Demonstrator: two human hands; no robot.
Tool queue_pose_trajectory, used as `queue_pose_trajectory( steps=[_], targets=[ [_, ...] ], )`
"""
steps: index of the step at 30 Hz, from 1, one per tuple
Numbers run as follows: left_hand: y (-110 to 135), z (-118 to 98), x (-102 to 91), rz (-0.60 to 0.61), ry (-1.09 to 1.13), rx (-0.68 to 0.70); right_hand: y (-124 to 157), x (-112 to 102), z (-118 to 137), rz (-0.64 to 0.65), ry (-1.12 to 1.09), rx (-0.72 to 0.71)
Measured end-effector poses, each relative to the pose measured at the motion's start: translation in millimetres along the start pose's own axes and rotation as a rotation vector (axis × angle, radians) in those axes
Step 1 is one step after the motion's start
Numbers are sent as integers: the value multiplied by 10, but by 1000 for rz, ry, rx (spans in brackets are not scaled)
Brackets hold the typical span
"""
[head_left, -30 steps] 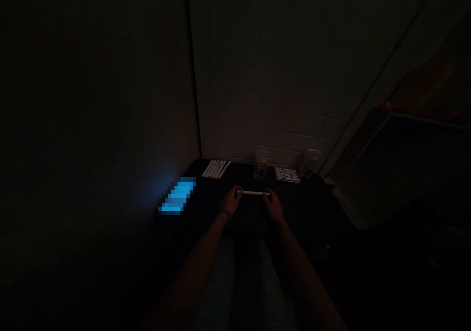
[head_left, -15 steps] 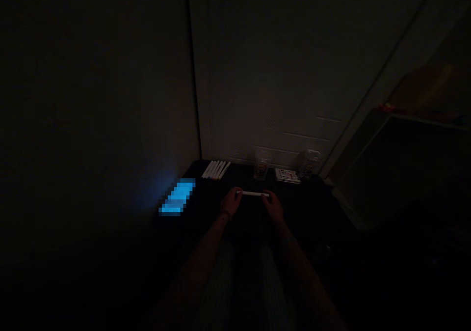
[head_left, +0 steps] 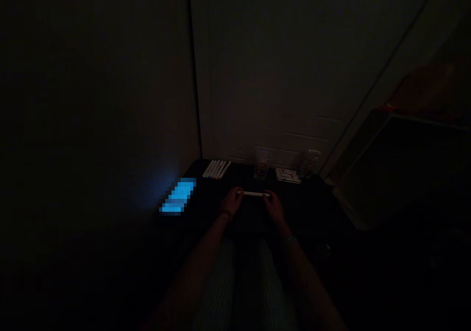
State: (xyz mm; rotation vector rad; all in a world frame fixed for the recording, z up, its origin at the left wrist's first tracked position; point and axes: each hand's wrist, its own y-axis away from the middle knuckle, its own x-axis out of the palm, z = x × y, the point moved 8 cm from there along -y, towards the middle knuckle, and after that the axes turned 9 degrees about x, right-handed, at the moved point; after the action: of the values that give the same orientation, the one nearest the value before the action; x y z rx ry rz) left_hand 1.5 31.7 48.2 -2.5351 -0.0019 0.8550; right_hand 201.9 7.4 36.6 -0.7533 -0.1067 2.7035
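Observation:
A slim white marker (head_left: pixel 253 193) lies crosswise between my two hands, over the dark table. Its left end is pinched in my left hand (head_left: pixel 231 202), which has a bracelet at the wrist. At the other end, the fingers of my right hand (head_left: pixel 273 206) close on the marker's tip. Past my left hand, several white markers (head_left: pixel 217 169) rest side by side at the table's back left, some with coloured ends. Dim light hides the finer detail of my fingers.
A glowing blue, pixelated screen (head_left: pixel 178 196) lies at the table's left. Along the back stand a clear package (head_left: pixel 261 168) and another clear package (head_left: pixel 311 163), with a flat pack of white sticks (head_left: pixel 288 175) between them. A wall (head_left: pixel 272 75) rises behind the dark table (head_left: pixel 312 208).
Both hands and the marker stay almost in place, with only a very slight shift to the right.

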Motion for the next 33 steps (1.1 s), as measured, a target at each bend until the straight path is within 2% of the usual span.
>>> queue_pose_trajectory(
  steps=[5,19,33],
  targets=[
    [-6,-11,10,5,-14,25,-6,-4,12,7,-7,-15],
    [28,44,31,71,-111,-86,5,-17,12,-4,21,5],
    [44,-15,13,91,-17,-79,-42,-26,-93,-62,45,74]
  ],
)
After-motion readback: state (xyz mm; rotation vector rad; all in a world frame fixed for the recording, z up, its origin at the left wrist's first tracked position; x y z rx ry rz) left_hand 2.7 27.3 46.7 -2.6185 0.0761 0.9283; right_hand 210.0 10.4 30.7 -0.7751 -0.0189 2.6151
